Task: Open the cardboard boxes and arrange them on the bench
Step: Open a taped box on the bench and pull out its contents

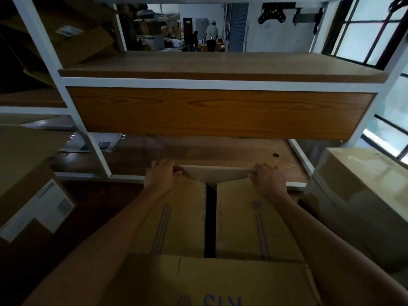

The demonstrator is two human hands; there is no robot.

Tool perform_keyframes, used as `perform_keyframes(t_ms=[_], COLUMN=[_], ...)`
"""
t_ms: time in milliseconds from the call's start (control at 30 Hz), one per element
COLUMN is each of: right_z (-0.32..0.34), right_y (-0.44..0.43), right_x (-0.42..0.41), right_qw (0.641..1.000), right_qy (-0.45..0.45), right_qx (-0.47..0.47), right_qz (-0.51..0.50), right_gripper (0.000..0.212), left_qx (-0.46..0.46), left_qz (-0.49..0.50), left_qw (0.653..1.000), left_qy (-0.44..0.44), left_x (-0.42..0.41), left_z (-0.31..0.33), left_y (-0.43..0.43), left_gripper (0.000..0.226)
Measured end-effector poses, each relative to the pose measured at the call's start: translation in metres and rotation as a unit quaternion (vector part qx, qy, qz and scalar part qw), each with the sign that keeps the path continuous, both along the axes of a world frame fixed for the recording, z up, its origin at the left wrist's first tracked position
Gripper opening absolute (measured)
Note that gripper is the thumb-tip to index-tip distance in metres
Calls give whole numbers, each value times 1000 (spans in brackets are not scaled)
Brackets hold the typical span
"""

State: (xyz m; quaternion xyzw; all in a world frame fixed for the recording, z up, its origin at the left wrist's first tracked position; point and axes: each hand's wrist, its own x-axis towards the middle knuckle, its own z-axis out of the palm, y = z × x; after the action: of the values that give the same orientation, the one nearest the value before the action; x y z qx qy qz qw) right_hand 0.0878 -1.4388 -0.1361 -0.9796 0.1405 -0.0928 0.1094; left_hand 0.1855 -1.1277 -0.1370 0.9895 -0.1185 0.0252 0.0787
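A brown cardboard box fills the lower middle of the head view, its two top flaps nearly shut with a dark gap between them. My left hand grips the far left corner of the box's far edge. My right hand grips the far right corner of that same edge. The near flap, with blue print, folds toward me at the bottom. The far edge of the box rests against the wooden bench top.
A wooden shelf in a white metal frame hangs over the bench. A labelled cardboard box stands at the left, a taped box at the right. More boxes fill the left racks. A person stands far back.
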Motion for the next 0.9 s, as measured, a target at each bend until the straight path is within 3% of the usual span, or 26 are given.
perform_keyframes(t_ms=[233, 367, 700, 900], right_z=[2, 7, 22, 45], right_y=[-3, 3, 31, 68], right_x=[15, 1, -90, -156], right_qw=[1000, 998, 1000, 995], right_qy=[-9, -29, 5, 37], right_qx=[-3, 39, -1, 60], right_qz=[-14, -34, 13, 69], right_gripper=[34, 34, 29, 27], left_qx=[3, -13, 15, 20], left_qz=[3, -7, -64, -97], left_qw=[1000, 1000, 998, 995], left_qy=[4, 22, 6, 24], left_x=[10, 0, -79, -119], left_z=[0, 5, 18, 17], left_y=[-4, -1, 19, 34], left_gripper=[44, 43, 56, 55])
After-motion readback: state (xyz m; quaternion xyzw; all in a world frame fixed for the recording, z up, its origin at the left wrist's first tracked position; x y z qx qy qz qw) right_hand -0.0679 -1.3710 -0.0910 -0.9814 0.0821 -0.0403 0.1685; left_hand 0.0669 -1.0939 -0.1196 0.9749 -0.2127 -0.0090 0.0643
